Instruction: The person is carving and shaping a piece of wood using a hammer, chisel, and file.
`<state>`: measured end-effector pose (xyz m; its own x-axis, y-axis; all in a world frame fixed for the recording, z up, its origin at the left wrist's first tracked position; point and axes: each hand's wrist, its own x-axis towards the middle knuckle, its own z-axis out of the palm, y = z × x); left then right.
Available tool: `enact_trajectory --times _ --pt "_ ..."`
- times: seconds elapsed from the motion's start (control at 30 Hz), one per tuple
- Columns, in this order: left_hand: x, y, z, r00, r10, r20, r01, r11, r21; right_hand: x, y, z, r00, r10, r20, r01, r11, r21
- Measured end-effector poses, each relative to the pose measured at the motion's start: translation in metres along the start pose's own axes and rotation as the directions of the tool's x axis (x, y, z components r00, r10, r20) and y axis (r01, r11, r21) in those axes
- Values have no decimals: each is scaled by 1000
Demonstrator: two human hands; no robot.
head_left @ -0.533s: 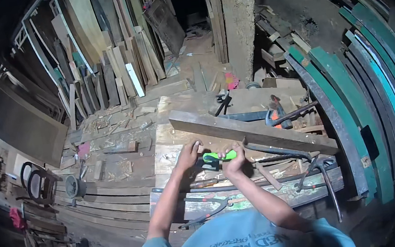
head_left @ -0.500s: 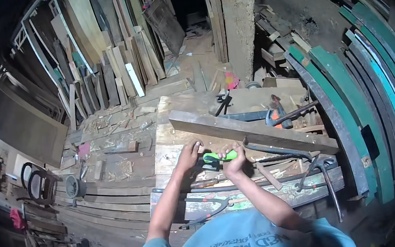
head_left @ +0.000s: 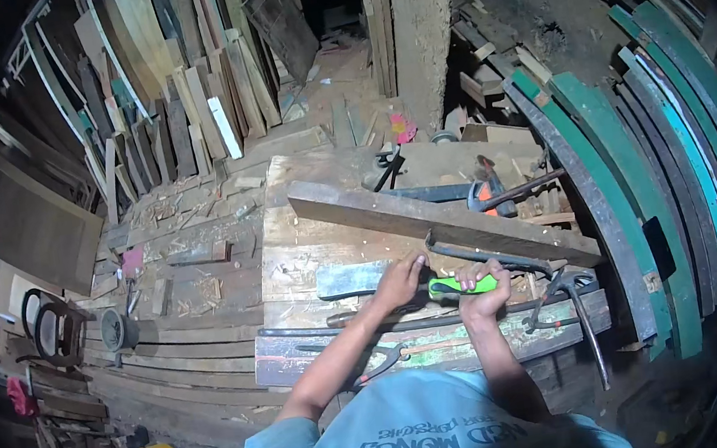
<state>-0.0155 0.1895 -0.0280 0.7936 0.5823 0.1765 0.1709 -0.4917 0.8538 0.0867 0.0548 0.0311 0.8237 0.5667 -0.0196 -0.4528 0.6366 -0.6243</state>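
Green-handled tool: a tool with a bright green grip [head_left: 463,285] lies across the front of the workbench [head_left: 291,259], just below the long dark plank [head_left: 439,221]; its working end is hidden, so I cannot tell its exact kind.
Right hand: the right hand [head_left: 482,285] is clenched around the green grip, knuckles up.
Left hand: the left hand [head_left: 401,280] rests with fingers curled beside the grip's near end, touching the bench by a flat grey board [head_left: 352,278]; whether it pinches anything I cannot tell.
Head view, risk to fingers: the two hands sit close together, so a slip of the tool could run it into the left fingers.
Head view, risk from clutter: a claw hammer [head_left: 576,305], pliers [head_left: 380,366] and a bent metal bar [head_left: 483,255] crowd the bench edge; a jolt could knock one off toward the person's legs.
Head view, risk from plank: the plank lies loose and slanted; pushing against it may shift it.
Light: the shop is dim, which makes misjudging contact likelier.
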Motion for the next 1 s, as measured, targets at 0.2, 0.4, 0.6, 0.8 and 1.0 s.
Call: enact_trajectory --times 0.2,0.4,0.6,0.8,1.0 --pt "13 12 -43 996 58 -63 -52 994 100 9 3 20 994 43 101 -52 995 89" --pt "0 -27 -109 991 -37 -132 62 979 195 21 76 58 963 255 86 -264 957 124" --pt "-13 -46 -77 981 -75 -181 104 981 162 22 79 32 950 300 -83 -289 949 129" --pt "10 -6 18 995 -48 -89 55 996 75 32 -1 -29 995 88 -43 -88 996 5" --pt "24 27 42 999 38 -37 -35 995 96 31 -39 -39 999 -9 -41 14 993 115"
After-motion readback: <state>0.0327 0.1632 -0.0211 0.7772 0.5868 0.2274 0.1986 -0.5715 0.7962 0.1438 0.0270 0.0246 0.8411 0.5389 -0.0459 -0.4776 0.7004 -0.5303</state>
